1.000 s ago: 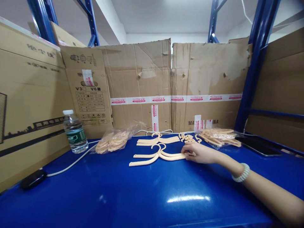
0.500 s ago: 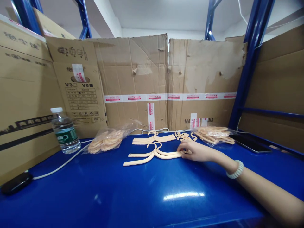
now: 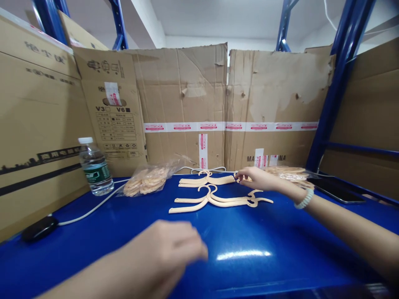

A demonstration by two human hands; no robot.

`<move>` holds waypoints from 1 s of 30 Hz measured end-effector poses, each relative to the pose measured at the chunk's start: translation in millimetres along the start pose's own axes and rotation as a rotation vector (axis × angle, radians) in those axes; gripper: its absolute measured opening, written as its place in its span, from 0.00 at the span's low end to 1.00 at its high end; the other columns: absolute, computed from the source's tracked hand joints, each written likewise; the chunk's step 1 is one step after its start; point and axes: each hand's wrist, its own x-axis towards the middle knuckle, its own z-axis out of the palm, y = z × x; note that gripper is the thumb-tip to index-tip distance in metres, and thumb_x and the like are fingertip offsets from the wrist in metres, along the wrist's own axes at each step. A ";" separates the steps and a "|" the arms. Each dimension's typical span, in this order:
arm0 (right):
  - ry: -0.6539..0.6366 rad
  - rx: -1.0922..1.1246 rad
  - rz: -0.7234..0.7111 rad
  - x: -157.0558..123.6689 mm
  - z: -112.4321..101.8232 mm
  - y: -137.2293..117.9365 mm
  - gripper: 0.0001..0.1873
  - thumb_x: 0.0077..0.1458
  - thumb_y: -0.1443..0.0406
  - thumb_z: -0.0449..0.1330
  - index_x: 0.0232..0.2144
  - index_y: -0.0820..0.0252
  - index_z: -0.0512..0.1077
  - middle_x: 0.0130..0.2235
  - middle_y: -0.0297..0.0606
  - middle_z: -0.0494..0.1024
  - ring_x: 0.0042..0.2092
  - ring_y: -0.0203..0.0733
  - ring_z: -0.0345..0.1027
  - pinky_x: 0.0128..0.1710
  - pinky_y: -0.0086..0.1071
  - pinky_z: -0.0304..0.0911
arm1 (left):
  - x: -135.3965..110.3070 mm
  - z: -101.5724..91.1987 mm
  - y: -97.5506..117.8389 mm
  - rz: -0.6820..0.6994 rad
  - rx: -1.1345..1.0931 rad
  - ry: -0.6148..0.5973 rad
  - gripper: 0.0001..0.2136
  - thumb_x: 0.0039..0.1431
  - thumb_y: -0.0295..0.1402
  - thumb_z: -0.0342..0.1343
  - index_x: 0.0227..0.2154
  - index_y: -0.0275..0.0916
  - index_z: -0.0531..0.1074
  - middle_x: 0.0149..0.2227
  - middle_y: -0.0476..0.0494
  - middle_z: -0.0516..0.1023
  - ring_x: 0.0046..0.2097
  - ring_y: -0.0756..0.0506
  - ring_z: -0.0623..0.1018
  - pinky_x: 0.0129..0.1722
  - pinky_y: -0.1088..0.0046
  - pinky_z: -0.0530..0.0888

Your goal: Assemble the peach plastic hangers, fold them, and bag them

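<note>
My right hand (image 3: 257, 178), with a pale beaded band on its wrist, reaches over the pile of small beige hooks (image 3: 247, 178). Its fingers are bent and pinched together at the pile; what sits between them is hidden. Blurred by motion, my left hand (image 3: 177, 245) hangs over the near part of the table, fingers curled and apart from any object. Between the hands lie two beige clothes hangers (image 3: 207, 200), side by side, with S-shaped hooks (image 3: 253, 201) at their right ends. Behind them is a small stack of similar hangers (image 3: 195, 181).
A clear bag of beige pieces (image 3: 148, 180) lies left, another bag (image 3: 288, 174) right, beside a dark phone (image 3: 338, 191). A water bottle (image 3: 96, 168), a white cable (image 3: 90, 209) and a black mouse-like object (image 3: 40, 228) are at left. Cardboard (image 3: 183, 99) walls the blue table (image 3: 243, 278).
My right hand has left the hangers' right ends, where hooks now show, and moved back to the hook pile. My left hand has come into view from below. The view has shifted slightly.
</note>
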 end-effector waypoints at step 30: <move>-0.060 -0.243 0.225 20.5 37.8 46.3 0.14 0.48 0.75 0.58 0.35 0.60 0.79 0.36 0.45 0.82 0.38 0.47 0.75 0.37 0.30 0.65 | 124.9 -9.2 -159.7 -0.367 0.413 -0.026 0.06 0.56 0.26 0.51 0.35 0.37 0.72 0.37 0.42 0.76 0.41 0.42 0.75 0.38 0.70 0.69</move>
